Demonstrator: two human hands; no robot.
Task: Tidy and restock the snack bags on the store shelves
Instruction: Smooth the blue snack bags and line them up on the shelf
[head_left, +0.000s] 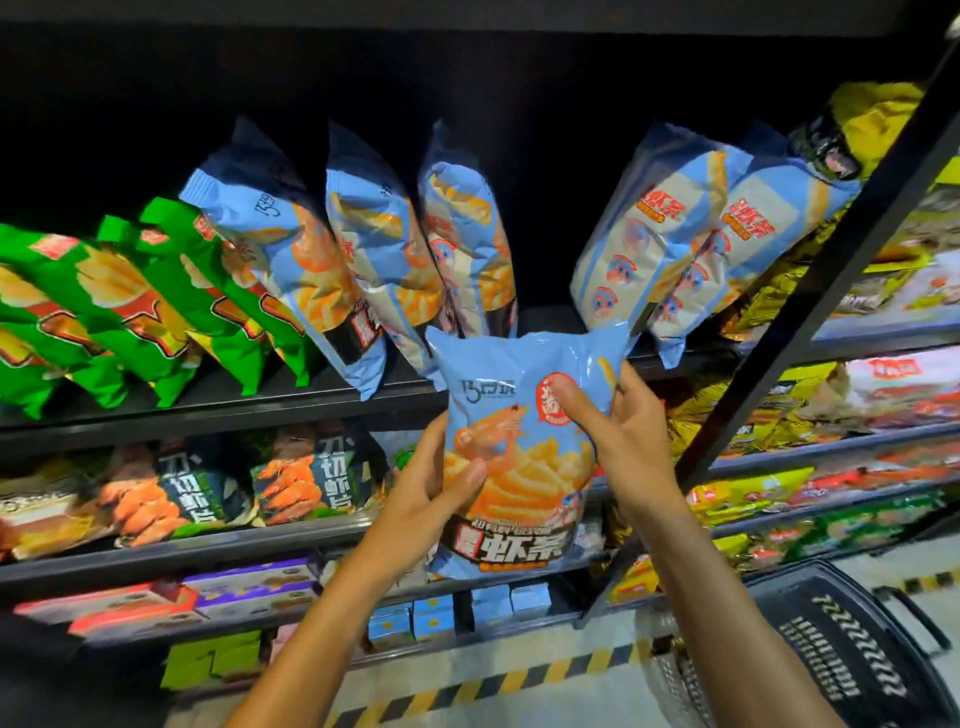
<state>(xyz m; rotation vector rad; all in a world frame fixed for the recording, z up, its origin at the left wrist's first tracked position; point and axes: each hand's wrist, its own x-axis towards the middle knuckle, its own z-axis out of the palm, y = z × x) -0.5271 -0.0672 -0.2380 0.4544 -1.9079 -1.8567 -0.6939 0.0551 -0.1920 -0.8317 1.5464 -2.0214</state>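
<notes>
While both hands (524, 452) grip a blue bag (524, 467), its mates line the shelf (218, 405).

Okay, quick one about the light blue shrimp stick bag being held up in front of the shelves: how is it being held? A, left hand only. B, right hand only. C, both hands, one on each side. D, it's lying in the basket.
C: the left hand grips the light blue shrimp stick bag at its left edge while the right hand pinches its upper right part, thumb on the front.
</notes>
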